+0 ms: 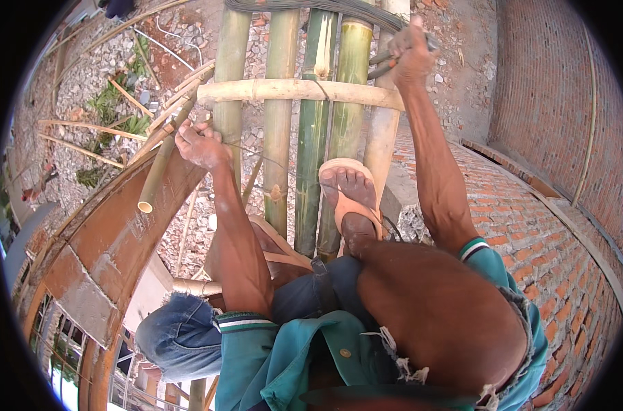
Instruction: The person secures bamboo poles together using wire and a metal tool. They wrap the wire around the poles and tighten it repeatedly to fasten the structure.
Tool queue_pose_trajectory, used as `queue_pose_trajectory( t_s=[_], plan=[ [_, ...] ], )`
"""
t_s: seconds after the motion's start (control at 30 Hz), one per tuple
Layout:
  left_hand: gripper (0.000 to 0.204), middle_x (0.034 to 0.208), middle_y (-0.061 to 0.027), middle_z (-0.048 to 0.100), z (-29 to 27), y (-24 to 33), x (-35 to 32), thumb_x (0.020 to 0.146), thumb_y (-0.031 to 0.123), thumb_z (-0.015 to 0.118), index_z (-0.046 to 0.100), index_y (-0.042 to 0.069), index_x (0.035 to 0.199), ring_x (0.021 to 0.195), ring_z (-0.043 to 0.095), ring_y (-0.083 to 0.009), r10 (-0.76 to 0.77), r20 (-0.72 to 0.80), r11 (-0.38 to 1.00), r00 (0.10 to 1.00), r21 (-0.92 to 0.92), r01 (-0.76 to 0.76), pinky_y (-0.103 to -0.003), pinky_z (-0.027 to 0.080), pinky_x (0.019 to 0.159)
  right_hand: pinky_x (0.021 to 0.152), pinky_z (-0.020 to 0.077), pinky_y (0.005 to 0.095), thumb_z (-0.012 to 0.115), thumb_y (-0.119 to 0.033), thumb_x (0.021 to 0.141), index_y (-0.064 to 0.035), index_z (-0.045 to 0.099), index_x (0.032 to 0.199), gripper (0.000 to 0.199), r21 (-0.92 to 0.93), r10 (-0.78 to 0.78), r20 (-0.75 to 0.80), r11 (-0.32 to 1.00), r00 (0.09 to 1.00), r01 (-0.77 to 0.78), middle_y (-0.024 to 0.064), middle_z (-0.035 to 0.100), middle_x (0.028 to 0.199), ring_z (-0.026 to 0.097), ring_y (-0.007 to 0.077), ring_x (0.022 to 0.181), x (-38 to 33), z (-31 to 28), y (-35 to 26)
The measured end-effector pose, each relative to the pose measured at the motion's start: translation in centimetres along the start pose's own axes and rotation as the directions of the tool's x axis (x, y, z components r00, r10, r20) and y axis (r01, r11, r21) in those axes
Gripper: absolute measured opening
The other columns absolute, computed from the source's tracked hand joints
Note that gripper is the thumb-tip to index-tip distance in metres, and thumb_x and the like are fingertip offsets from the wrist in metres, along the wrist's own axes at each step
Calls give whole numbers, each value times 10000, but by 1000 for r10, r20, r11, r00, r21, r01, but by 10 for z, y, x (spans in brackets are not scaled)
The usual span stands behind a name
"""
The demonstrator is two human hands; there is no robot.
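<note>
My right hand (pixel 414 60) is closed around a pair of dark-handled pliers (pixel 383 68), out past the right-hand poles; their exact type is partly hidden. My left hand (pixel 203 145) has its fingers curled in beside the leftmost upright bamboo pole (pixel 229 61). Whatever those fingers hold, if anything, is too small to make out; a thin dark wire (pixel 255 152) runs near them. A pale split bamboo crosspiece (pixel 291 90) lies across several green bamboo poles (pixel 278 137). Another wire loop (pixel 323 90) crosses it at the middle.
A bundle of dark wire (pixel 325 5) drapes over the poles' far end. My sandalled right foot (pixel 352 188) rests on the poles. On the left are a loose bamboo pole (pixel 159 175) and a brown board (pixel 130 226); a brick wall (pixel 524 240) rises at right. Rubble (pixel 65 82) lies below.
</note>
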State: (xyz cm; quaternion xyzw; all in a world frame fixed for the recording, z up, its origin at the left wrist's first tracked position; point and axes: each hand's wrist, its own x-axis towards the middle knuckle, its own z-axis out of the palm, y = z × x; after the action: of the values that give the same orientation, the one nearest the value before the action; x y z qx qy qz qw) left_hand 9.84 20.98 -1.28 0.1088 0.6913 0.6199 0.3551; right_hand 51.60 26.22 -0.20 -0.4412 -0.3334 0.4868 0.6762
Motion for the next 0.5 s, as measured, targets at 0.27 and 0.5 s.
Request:
queue_pose_trajectory(
  t_s=[0.27, 0.5],
  plan=[
    [213, 772, -37, 558, -1, 1, 2, 1054, 207, 463, 538, 35, 1155, 525, 386, -90, -12, 74, 999, 997, -30, 14, -258, 292, 429, 682, 518, 362, 535, -458, 1073, -94, 459, 707, 521, -328, 127, 50, 939, 991, -104, 11, 486, 669, 503, 134, 637, -9, 21, -17],
    [207, 747, -38, 544, -5, 1, 0, 1068, 215, 456, 540, 32, 1115, 522, 394, -89, -50, 36, 998, 998, 29, 49, -254, 303, 414, 628, 558, 353, 576, -494, 1045, -49, 615, 809, 506, -557, 63, 119, 831, 991, 15, 79, 677, 798, 659, 171, 688, -22, 26, -37]
  ],
)
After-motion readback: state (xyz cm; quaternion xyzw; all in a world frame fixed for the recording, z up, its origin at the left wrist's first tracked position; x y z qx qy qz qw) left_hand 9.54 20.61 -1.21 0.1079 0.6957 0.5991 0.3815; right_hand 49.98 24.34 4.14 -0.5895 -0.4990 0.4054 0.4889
